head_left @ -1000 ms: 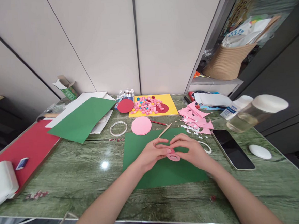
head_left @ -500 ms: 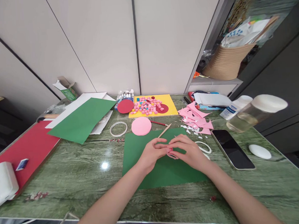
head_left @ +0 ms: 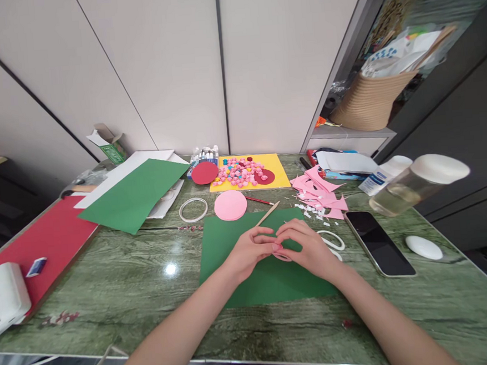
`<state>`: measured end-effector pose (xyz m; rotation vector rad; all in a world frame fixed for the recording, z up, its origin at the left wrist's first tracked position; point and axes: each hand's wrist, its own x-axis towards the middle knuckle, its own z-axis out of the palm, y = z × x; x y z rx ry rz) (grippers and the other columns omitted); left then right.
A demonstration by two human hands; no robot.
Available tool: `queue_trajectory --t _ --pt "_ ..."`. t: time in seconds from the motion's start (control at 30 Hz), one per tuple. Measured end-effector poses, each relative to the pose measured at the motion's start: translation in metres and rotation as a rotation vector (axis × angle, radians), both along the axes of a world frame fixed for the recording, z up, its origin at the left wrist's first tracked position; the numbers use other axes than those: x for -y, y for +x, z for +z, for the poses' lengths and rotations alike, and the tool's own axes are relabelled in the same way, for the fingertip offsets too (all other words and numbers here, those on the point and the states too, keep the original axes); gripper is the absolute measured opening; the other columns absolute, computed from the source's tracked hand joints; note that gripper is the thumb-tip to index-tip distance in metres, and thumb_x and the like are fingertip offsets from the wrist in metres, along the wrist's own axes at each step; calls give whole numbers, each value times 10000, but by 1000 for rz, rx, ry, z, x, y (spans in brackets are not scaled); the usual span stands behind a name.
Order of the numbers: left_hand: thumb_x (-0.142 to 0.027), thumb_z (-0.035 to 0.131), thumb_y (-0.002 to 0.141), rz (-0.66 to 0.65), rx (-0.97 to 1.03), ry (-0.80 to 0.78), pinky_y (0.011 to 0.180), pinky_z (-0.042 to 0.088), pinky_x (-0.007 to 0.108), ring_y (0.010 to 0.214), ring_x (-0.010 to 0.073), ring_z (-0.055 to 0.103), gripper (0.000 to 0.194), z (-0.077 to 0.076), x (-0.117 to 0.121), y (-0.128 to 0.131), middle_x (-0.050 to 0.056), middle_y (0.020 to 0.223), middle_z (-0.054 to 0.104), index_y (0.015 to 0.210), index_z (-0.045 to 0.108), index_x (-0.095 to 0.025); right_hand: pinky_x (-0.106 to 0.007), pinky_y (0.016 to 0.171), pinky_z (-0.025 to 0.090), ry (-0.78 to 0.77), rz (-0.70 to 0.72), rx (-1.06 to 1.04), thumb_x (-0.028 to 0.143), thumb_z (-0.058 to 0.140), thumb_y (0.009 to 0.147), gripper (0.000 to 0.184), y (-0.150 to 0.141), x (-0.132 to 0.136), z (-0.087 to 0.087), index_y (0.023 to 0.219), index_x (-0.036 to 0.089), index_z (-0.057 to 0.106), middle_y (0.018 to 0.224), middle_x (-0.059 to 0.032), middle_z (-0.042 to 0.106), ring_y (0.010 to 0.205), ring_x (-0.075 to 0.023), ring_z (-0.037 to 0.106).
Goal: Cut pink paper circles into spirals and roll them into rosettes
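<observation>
My left hand (head_left: 248, 253) and my right hand (head_left: 309, 248) meet fingertip to fingertip over a green paper sheet (head_left: 259, 284) on the table. Between the fingertips both hands pinch a small pink paper piece (head_left: 280, 254), now mostly hidden by the fingers. A wooden stick (head_left: 267, 213) lies just beyond my left hand, at the sheet's far edge. A pink paper circle (head_left: 230, 205) lies a little further back.
A phone (head_left: 378, 241) lies right of the sheet, with a white oval object (head_left: 423, 246), a jar (head_left: 419, 184) and pink paper scraps (head_left: 319, 194) around it. A yellow sheet with small paper pieces (head_left: 249, 171) lies behind. Left are a tape ring (head_left: 193, 209), green paper (head_left: 138, 192), red paper (head_left: 43, 241) and a white device (head_left: 3, 296).
The pink ring-shaped piece, open and visible below the fingers a second ago, has been folded or gathered up between the fingertips. Both hands have drawn slightly closer together.
</observation>
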<state>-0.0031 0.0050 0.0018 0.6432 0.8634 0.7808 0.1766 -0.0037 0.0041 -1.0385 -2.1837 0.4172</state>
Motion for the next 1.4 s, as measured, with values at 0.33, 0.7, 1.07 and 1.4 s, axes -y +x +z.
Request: queue_trajectory --t 0.33,0.7,1.07,1.4 --pt "-187 811 557 -257 -31 180 744 475 303 679 146 654 425 -4 -10 -14 46 749 702 934 622 -141 -361 807 500 -214 155 -4 262 640 824 150 6 0 10 956 289 705 997 -42 653 932 -199 583" --pt "-181 817 563 7 10 0 755 456 264 706 117 649 426 -6 -3 -2 35 782 707 927 597 -158 -405 792 465 43 43 27 241 541 888 156 3 -1 -3 1014 248 634 964 -76 651 896 -221 579" --pt "-84 787 588 85 191 -121 745 464 229 727 101 650 406 -9 1 3 29 768 704 936 584 -135 -384 823 469 -20 -8 -8 227 558 875 118 -2 2 -3 982 246 605 983 -65 616 952 -217 570" --pt "-121 802 578 183 182 -64 761 468 253 704 96 640 412 -2 -3 0 1 757 689 914 566 -161 -335 785 522 -456 -38 -346 320 516 887 215 -3 -1 0 1082 240 557 926 -39 647 868 -184 634"
